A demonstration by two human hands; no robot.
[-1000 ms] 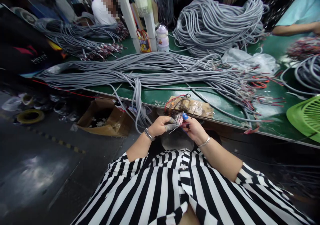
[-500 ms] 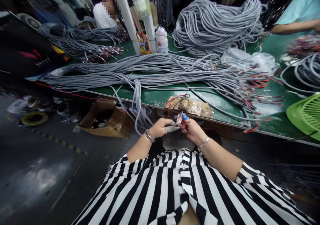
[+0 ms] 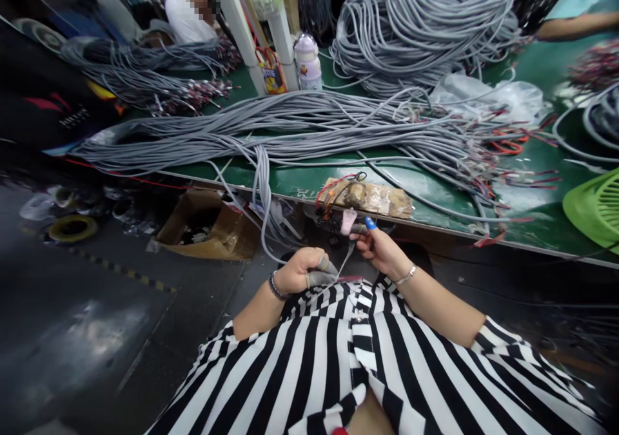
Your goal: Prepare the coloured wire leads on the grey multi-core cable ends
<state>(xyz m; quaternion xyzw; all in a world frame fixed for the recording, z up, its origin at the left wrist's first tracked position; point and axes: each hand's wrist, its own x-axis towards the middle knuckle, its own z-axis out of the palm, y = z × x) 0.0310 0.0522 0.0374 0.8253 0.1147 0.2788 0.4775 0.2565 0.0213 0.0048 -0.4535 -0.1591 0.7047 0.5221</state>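
My left hand (image 3: 309, 272), with grey covers on its thumb and finger, is closed low in front of my striped shirt. It pinches a grey cable (image 3: 264, 229) that hangs down from the bundle, and thin red wires (image 3: 351, 278) stick out beyond its fingertips. My right hand (image 3: 380, 248), with a blue cover on one fingertip, is closed on a small pale pink roll (image 3: 348, 221), which looks like tape. A narrow greyish strip (image 3: 346, 261) stretches from there down to my left fingertips. The exact grip of the right fingers is partly hidden.
Long grey cable bundles (image 3: 300, 145) lie across the green table (image 3: 435, 196). A taped wooden block (image 3: 382, 198) with wires sits at its front edge. Behind are a large cable coil (image 3: 420, 35) and a bottle (image 3: 308, 64). A green basket (image 3: 592, 212) stands right, a cardboard box (image 3: 207, 229) below. Two people are across the table.
My hands have moved apart: the left went down and left, the right slightly right. The greyish strip now spans between them, and the pink roll shows more clearly. The view has tilted slightly.
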